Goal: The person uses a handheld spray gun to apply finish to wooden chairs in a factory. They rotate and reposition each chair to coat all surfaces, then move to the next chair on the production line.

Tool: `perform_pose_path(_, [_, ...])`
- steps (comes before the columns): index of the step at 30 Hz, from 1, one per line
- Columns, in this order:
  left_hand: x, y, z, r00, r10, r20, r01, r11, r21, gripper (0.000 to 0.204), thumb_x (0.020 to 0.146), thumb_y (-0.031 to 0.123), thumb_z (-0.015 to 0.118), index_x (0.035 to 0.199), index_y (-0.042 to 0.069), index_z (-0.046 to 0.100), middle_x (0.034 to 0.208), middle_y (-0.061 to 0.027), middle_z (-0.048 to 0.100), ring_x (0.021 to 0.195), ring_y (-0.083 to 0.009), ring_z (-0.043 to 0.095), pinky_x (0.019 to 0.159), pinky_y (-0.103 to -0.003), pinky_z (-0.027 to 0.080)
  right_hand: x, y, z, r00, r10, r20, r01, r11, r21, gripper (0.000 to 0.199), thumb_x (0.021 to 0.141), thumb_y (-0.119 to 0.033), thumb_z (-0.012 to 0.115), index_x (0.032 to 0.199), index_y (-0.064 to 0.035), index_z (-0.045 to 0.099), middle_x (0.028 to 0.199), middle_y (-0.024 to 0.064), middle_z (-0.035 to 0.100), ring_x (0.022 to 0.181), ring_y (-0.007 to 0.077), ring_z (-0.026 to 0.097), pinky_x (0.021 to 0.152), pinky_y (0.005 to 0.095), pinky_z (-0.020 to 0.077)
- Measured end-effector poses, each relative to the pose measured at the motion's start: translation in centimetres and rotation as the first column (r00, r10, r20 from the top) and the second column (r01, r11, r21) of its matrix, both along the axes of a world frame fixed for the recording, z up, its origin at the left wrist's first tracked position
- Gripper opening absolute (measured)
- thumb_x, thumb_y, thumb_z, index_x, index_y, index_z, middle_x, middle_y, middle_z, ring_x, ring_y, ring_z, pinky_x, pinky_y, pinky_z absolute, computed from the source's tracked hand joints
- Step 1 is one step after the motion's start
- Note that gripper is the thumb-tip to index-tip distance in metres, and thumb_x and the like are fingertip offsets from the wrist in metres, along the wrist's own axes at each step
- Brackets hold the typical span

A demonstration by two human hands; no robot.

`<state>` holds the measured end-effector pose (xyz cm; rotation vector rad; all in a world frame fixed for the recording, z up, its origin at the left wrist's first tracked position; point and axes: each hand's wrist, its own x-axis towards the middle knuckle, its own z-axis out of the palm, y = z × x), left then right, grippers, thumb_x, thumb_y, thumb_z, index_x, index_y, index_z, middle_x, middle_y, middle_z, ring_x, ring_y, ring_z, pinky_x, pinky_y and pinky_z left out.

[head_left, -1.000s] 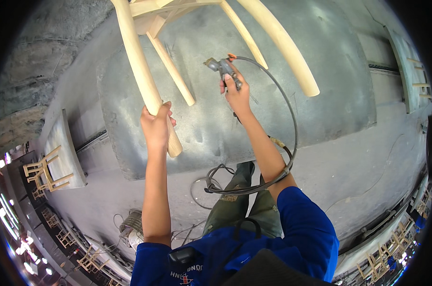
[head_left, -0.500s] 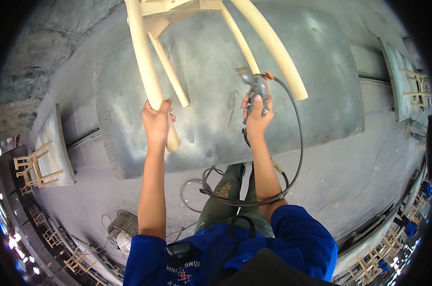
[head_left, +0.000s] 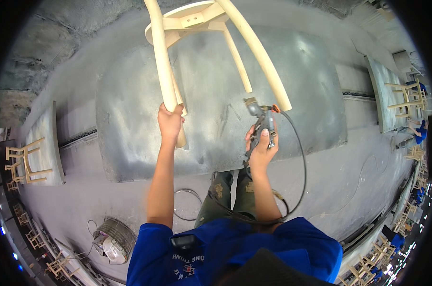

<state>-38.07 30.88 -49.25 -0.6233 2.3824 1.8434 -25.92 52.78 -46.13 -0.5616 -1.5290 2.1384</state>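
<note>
Head view is showing the left hand (head_left: 170, 123) clamping fingers round a stiff, seemingly light chair leg (head_left: 161, 62), right hand (head_left: 261, 151) gripping the rigid spray gun (head_left: 260, 119) by its handle

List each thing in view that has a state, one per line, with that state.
Wooden chair: upside down on the grey table, legs pointing up, bare unpainted wood.
Left hand: closed around one chair leg.
Right hand: closed around the spray gun's grip.
Spray gun: held up, nozzle toward the chair; whether it is spraying cannot be told.
Hose: attached to the gun, looping down slack.
Grey table: coated in grey dust.
</note>
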Motion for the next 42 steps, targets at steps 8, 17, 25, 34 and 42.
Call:
perform_pose_path(8, [2.8,0.3,-0.7,0.999,0.021,-0.027,-0.021,1.0,-0.009,0.03,0.086,0.015,0.07,0.104,-0.004,0.056,0.081,-0.0098,0.064,0.056,-0.0139,0.059,0.053,-0.029,0.051,-2.2,3.8,7.4,0.982,0.162,-0.099,-0.142,0.972,0.185,0.045,0.103,-0.03,0.054,0.133,0.0035,0.051,0.087,0.0115,0.065,0.071,0.0132,0.063,0.045,0.0237,0.0432])
perform_pose_path(17, [7.5,1.2,-2.8,0.994,0.084,-0.065,-0.084,0.996,-0.007,0.03,0.087,0.015,0.074,0.105,-0.002,0.056,0.078,-0.0068,0.061,0.056,-0.0124,0.055,0.052,-0.028,0.048,-0.9,17.8,8.0,1.0,-0.013,-0.017,0.016,0.987,0.161,0.042,0.103,-0.038,0.049,0.113,0.0014,0.055,0.09,0.0153,0.066,0.074,0.0222,0.067,0.043,0.0279,0.0434])
perform_pose_path(25, [11.3,2.9,-4.5,0.989,0.136,-0.054,-0.138,0.989,-0.043,0.029,0.089,0.009,0.072,0.107,0.0,0.052,0.076,-0.0067,0.059,0.055,-0.013,0.056,0.052,-0.028,0.046,-10.0,26.6,1.6,0.965,0.241,-0.107,-0.256,0.953,-0.164,0.041,0.103,-0.043,0.048,0.107,-0.0027,0.053,0.076,0.0117,0.061,0.058,0.0178,0.06,0.037,0.0252,0.0403])
perform_pose_path(34, [13.2,2.7,-6.8,0.983,0.144,-0.111,-0.15,0.987,-0.053,0.027,0.089,0.006,0.07,0.108,-0.001,0.052,0.075,-0.0064,0.058,0.056,-0.0139,0.057,0.054,-0.029,0.047,-10.7,29.3,-3.3,0.995,0.079,0.068,-0.06,0.967,-0.248,0.03,0.105,-0.036,0.049,0.105,-0.0059,0.049,0.078,0.0098,0.064,0.063,0.0177,0.063,0.041,0.027,0.0406])
perform_pose_path(42, [14.5,3.3,-7.3,0.971,0.147,-0.188,-0.174,0.976,-0.133,0.027,0.086,0.011,0.07,0.104,-0.001,0.053,0.074,-0.0066,0.059,0.056,-0.013,0.056,0.05,-0.029,0.048,-11.8,26.7,8.8,0.917,0.146,-0.372,-0.111,0.987,0.114,0.05,0.101,-0.047,0.05,0.117,0.0002,0.053,0.085,0.0143,0.063,0.068,0.0193,0.062,0.04,0.0261,0.0419])
